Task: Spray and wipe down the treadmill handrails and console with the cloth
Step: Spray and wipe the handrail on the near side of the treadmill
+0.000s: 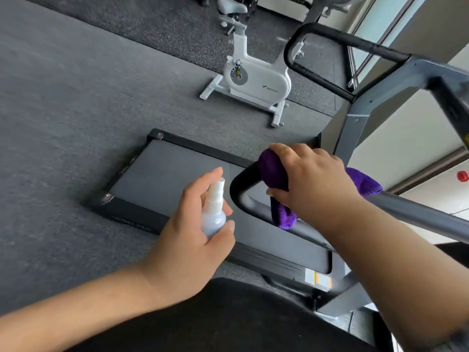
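Observation:
My right hand (314,181) presses a purple cloth (275,171) around the near black handrail (239,189) of the treadmill, close to its curved end. Cloth folds stick out below the hand and behind the wrist. My left hand (187,240) holds a small clear spray bottle (214,212) with a white nozzle, index finger raised over the top, nozzle pointing toward the rail. The far handrail (317,74) loops at upper right. The console is mostly out of view at the right edge.
The treadmill belt (177,174) lies below the rails on a grey carpeted floor. A white exercise bike (253,80) stands beyond the treadmill. Grey treadmill uprights (375,102) rise at the right, with a wall and window behind them.

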`<control>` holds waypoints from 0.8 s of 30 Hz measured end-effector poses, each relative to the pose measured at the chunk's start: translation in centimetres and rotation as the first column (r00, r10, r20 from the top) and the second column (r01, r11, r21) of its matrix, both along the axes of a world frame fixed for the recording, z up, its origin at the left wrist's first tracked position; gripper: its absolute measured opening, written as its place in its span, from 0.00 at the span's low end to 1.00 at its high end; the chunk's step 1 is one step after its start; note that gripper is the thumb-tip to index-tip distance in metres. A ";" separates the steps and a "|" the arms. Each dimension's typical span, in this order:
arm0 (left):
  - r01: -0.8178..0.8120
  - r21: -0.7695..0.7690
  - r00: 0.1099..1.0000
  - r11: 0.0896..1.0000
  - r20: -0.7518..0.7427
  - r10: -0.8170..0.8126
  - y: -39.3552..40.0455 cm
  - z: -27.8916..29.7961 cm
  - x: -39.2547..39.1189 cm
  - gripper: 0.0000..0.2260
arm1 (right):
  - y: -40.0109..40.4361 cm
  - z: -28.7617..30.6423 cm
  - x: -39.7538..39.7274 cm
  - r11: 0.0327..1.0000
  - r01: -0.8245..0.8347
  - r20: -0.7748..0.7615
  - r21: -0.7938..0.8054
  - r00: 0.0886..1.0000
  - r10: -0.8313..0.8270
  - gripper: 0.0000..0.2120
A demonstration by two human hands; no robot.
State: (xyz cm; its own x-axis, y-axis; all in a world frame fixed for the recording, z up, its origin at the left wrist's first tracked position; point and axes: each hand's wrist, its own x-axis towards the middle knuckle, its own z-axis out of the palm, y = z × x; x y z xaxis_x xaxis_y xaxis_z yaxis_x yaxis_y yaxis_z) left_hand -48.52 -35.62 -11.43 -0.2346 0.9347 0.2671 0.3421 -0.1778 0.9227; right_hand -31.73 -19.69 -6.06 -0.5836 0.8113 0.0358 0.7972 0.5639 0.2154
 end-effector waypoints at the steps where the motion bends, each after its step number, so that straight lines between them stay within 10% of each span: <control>1: -0.005 -0.006 1.000 1.000 0.003 0.005 -0.1 -0.1 -0.2 0.34 | -0.2 -0.1 -0.8 0.999 0.020 0.023 0.032 1.000 -0.020 0.41; 7: -0.006 -0.018 1.000 1.000 0.009 0.007 -0.8 -0.1 -0.6 0.34 | -0.6 -1.0 -6.8 0.989 -0.069 0.279 0.130 0.960 0.031 0.36; 14: -0.027 0.007 0.999 1.000 -0.029 0.027 -1.4 0.6 -0.2 0.35 | -2.0 -5.6 -10.3 0.939 -0.340 0.703 0.045 0.679 0.212 0.16; 24: 0.011 0.034 0.998 0.999 -0.063 -0.008 -1.7 1.1 -0.1 0.34 | -0.5 0.0 -3.6 0.999 -0.036 0.015 -0.005 0.999 0.036 0.27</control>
State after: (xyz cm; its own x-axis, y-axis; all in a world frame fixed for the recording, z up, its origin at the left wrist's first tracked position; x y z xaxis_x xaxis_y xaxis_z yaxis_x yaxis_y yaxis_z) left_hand -48.65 -37.33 -10.36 -0.2074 0.9269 0.3127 0.3976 -0.2122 0.8927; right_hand -35.36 -20.14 -6.02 -0.6130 0.7897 0.0231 0.7730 0.5935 0.2240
